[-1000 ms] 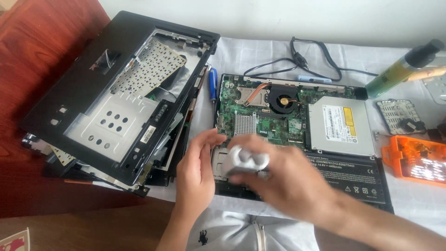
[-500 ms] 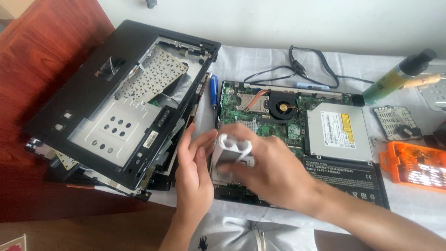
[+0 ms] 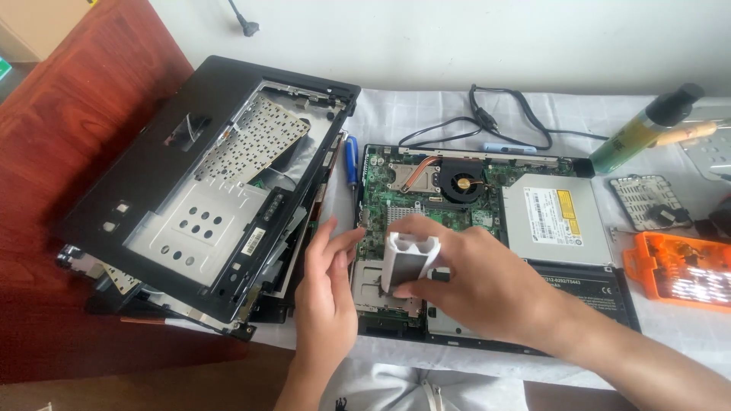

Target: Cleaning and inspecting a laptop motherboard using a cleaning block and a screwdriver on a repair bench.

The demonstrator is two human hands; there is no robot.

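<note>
An opened laptop base lies in front of me with its green circuit board, black fan and silver optical drive exposed. My right hand holds a small white oblong tool upright over the front left part of the board. My left hand rests at the base's left edge with fingers apart, its fingertips close to the white tool.
A stack of black laptop covers lies tilted at the left. A blue screwdriver lies between the stack and the base. Behind are a black cable and a green spray bottle. An orange bit case sits at the right.
My right hand has brought the white tool from near my body forward and left, and turned it upright over the board. My left hand has stayed at the base's left edge.
</note>
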